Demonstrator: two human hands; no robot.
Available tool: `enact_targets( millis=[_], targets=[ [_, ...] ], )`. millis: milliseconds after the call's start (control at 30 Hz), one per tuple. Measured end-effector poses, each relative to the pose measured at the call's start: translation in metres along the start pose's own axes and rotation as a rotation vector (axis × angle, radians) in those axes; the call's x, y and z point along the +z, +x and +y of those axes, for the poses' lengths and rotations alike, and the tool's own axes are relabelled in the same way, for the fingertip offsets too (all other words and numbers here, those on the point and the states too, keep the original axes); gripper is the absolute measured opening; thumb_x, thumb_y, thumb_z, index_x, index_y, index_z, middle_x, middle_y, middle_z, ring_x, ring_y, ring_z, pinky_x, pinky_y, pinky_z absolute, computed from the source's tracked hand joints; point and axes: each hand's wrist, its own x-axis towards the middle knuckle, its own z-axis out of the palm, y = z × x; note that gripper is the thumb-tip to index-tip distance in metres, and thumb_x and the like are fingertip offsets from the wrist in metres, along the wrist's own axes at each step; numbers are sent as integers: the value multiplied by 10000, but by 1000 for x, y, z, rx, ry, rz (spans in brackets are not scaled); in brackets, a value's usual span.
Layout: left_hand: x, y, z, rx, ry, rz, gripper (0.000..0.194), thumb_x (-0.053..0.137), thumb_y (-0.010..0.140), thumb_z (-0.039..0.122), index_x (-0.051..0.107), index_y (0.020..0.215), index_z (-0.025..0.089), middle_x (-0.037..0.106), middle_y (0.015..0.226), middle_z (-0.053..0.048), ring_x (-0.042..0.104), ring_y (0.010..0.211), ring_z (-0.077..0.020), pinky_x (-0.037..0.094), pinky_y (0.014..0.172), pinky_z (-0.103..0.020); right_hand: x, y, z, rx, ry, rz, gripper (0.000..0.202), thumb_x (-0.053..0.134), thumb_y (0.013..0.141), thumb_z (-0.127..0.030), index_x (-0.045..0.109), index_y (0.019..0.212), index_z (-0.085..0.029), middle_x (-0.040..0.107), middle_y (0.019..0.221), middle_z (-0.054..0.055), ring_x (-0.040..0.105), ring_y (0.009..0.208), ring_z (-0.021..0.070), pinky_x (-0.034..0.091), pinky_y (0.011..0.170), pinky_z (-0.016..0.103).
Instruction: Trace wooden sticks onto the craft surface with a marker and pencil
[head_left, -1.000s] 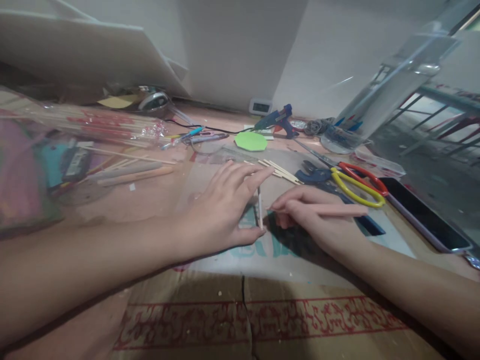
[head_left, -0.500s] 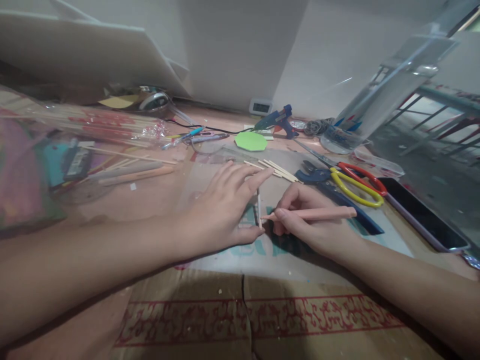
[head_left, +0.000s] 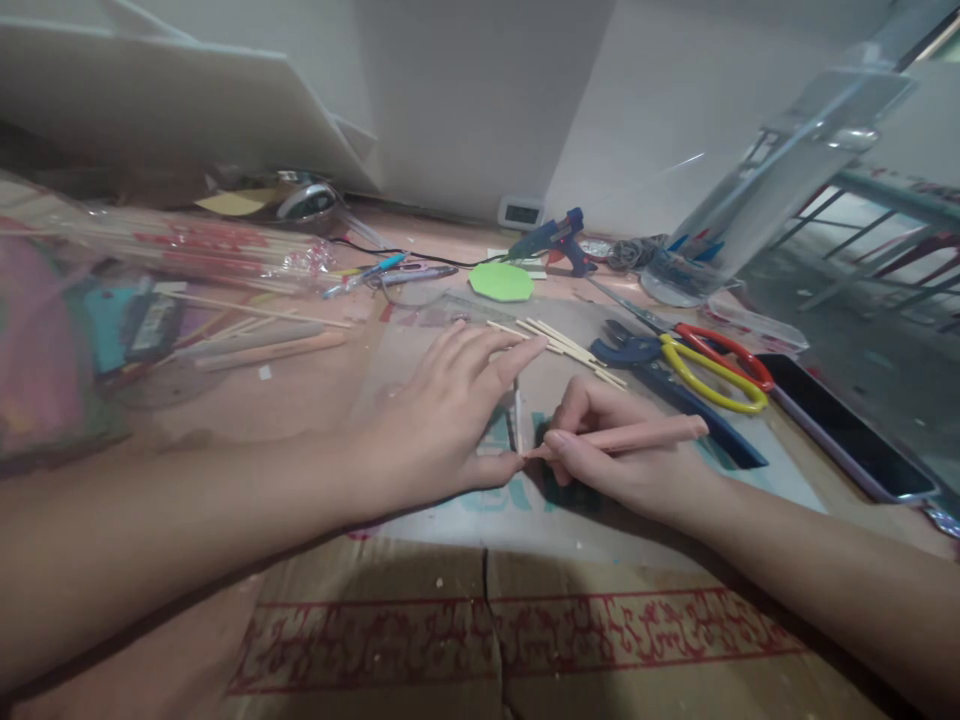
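Note:
My left hand (head_left: 457,410) lies over a translucent sheet (head_left: 442,520), with its thumb and index finger spread at the two ends of a short pale stick (head_left: 518,415). The stick stays between those fingertips. My right hand (head_left: 600,445) is closed around a pink pen (head_left: 652,433), whose tip points left at the stick's near end, close to my left thumb. Several thin wooden sticks (head_left: 566,348) lie just beyond both hands. A green octagonal piece (head_left: 501,282) rests farther back.
Scissors with red and yellow handles (head_left: 712,375), blue pliers (head_left: 626,347) and a phone (head_left: 847,430) lie on the right. Behind are a blue glue gun (head_left: 551,238) and a clear container (head_left: 690,270). Bagged sticks (head_left: 210,245) lie at the left.
My right hand has shifted slightly down with the pen, whose tip moved toward my left thumb. More of the wooden sticks behind it now shows. My left hand has hardly moved.

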Motion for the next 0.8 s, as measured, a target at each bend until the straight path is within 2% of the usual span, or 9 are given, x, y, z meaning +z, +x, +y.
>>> enact_targets(
  millis=[200, 400, 600, 800],
  targets=[
    [-1, 0, 1, -4, 0, -3, 854, 735, 838, 407, 325, 1525, 108, 454, 1500, -211, 392, 1432, -366, 213, 1257, -595, 2, 0, -2, 10, 92, 53, 180, 636, 924, -262, 529, 784, -225, 702, 642, 5, 639, 569, 135, 460, 506, 229],
    [-1, 0, 2, -12, -8, -6, 819, 722, 848, 382, 342, 1515, 100, 456, 1503, -223, 391, 1441, -369, 207, 1260, -596, 0, -1, -5, 4, -20, -24, 248, 670, 886, -288, 549, 683, -215, 672, 641, 26, 576, 529, 131, 397, 453, 234],
    [-2, 0, 1, -9, -20, -11, 855, 744, 834, 389, 333, 1522, 93, 448, 1505, -226, 382, 1449, -374, 195, 1265, -597, -1, -2, -3, 22, 71, 32, 210, 650, 928, -294, 539, 763, -225, 692, 644, 9, 633, 581, 142, 454, 517, 239],
    [0, 0, 1, -9, -16, -8, 827, 726, 849, 392, 337, 1517, 98, 453, 1504, -223, 384, 1451, -365, 194, 1266, -594, -1, -2, -2, 18, -6, -37, 253, 670, 894, -278, 540, 686, -218, 669, 647, 20, 567, 535, 125, 393, 458, 235]
  ],
)
